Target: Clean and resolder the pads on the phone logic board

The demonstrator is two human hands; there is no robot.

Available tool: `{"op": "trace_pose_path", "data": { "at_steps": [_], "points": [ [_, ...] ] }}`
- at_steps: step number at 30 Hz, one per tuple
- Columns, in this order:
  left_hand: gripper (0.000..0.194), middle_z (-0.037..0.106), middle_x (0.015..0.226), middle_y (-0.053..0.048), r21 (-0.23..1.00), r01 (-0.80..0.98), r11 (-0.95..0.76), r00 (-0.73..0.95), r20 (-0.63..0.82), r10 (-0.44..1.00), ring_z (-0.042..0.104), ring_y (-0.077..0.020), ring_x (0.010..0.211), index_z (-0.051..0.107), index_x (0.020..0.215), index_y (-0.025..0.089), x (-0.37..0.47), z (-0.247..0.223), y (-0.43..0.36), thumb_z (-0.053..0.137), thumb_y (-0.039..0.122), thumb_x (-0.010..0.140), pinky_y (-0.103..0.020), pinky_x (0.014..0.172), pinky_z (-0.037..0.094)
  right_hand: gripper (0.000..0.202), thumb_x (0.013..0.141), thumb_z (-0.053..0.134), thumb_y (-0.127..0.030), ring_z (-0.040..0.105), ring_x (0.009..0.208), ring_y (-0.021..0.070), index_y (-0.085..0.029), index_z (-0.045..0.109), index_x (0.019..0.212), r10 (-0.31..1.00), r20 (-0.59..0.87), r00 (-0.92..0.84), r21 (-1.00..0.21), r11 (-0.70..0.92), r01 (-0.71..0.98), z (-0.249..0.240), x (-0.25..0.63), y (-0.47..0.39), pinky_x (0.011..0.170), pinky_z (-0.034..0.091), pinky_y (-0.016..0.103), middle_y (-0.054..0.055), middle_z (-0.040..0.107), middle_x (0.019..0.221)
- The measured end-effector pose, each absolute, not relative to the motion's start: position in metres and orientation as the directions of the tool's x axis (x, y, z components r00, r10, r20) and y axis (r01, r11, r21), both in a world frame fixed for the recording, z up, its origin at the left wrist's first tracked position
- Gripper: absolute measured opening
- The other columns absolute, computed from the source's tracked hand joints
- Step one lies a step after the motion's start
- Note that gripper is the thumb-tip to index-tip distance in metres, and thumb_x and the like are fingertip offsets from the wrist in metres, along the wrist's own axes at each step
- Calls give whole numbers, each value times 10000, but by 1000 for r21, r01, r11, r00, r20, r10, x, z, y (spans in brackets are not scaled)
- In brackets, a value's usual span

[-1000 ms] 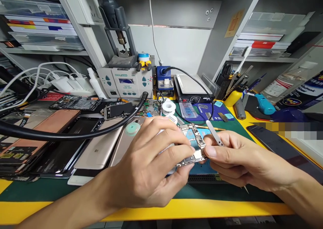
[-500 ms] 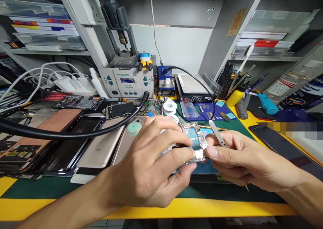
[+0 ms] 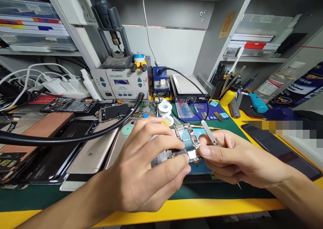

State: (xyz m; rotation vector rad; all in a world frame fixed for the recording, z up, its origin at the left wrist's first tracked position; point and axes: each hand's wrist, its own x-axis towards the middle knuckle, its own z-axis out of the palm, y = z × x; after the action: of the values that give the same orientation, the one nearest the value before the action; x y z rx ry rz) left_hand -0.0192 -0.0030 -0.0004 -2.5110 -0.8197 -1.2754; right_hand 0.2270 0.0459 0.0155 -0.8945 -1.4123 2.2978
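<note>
A small phone circuit board (image 3: 193, 137) is held up near the middle of the view, over a blue pad (image 3: 199, 167). My left hand (image 3: 151, 161) grips its left and lower edge, fingers curled across it and thumb hidden. With thumb and forefinger, my right hand (image 3: 224, 155) pinches the board's right edge. Metal tweezers (image 3: 209, 132) also lie in my right hand, their rounded end pointing up and their thin tip showing below the palm.
Several phones, including a gold one (image 3: 88, 151), lie at left beneath a black hose (image 3: 75, 140). Behind stand a grey soldering station (image 3: 121, 84), a solder spool (image 3: 165, 108) and a hot plate (image 3: 189, 96). A dark phone (image 3: 280, 151) rests at right.
The whole scene has shifted left in the view. The fingers of my left hand have moved slightly on the board, whose tilt looks a little different; my right hand keeps its pinch.
</note>
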Motion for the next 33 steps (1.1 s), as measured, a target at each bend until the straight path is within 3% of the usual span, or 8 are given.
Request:
{"op": "trace_pose_path", "data": {
  "at_steps": [6,14,19,24,28,33],
  "points": [
    [253,760,1060,-6,32,619,-784,504,750,428,626,-180,1082,739,1041,225,-22,-1,-9,798,104,827,-490,1141,509,323,957,750,-433,161,412,31,-206,564,824,552,-331,-765,-883,-467,44,15,226,46,367,149,165,-138,293,502],
    [305,718,1101,-4,15,620,-784,520,740,426,595,-176,1125,721,1078,246,-26,0,-14,792,92,824,-518,1182,489,426,952,744,-475,170,410,29,-216,471,752,572,-328,-752,-899,-433,62,13,226,46,364,169,162,-141,284,493],
    [314,670,1056,-23,24,636,-771,453,798,398,599,-181,1111,635,1076,188,-29,6,-12,732,33,821,-479,1151,517,464,939,748,-510,168,417,32,-221,447,738,597,-319,-737,-915,-395,75,12,225,46,366,169,172,-140,280,496],
    [244,689,995,-21,175,624,-761,274,864,423,646,-157,1008,606,1037,159,-25,5,-2,666,5,857,-434,1042,555,461,936,736,-548,174,421,37,-218,475,747,639,-311,-703,-942,-304,140,13,225,46,385,188,189,-138,278,487],
    [163,711,999,-25,359,585,-727,142,837,528,654,-159,1021,634,1007,161,-22,-1,1,617,22,923,-406,960,560,454,944,720,-560,184,428,46,-220,483,758,653,-303,-695,-950,-261,168,11,227,44,401,186,212,-134,286,479],
    [134,702,993,-10,488,538,-687,76,784,616,664,-146,1007,657,1010,183,-21,-5,1,612,69,955,-352,933,550,486,941,715,-573,188,434,53,-226,446,734,672,-298,-679,-955,-216,205,9,230,44,412,163,246,-126,298,488]
  ]
}}
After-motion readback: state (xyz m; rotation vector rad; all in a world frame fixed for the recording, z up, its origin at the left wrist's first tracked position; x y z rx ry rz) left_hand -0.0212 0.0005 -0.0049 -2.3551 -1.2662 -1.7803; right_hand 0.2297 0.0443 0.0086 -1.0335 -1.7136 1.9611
